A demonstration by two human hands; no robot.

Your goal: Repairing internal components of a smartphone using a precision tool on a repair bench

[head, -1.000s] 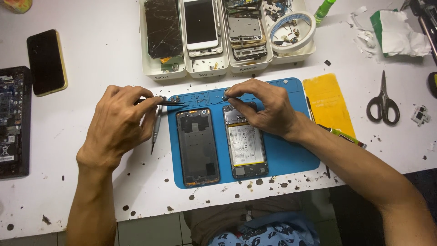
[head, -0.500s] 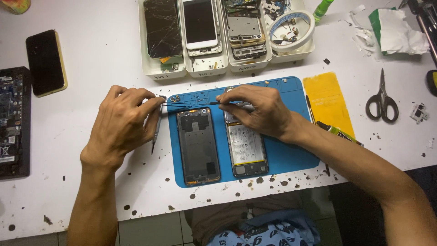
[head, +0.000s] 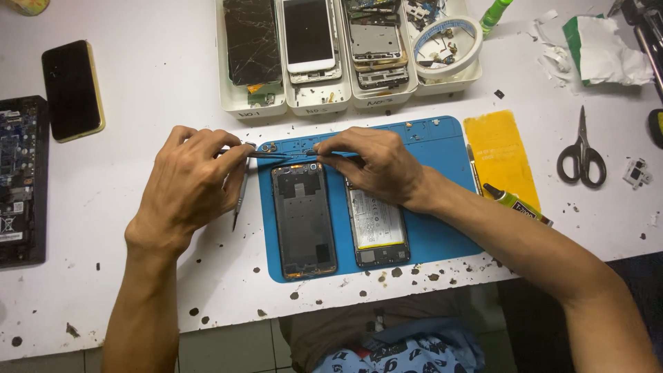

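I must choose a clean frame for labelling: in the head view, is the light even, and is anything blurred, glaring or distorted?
Head view: light is even and soft, with faint shadows under the left hand and right hand; sharp focus across the blue mat; no strong glare, only mild sheen on the white phone; the table's edges bend slightly, wide-lens distortion.

On the blue mat lie two opened phone bodies: a dark back frame and a phone with its battery showing. Along the counter's far edge stand four white trays. One pair of scissors lies near the right edge, one yellow sheet beside the mat, and one dark phone toward the left edge.
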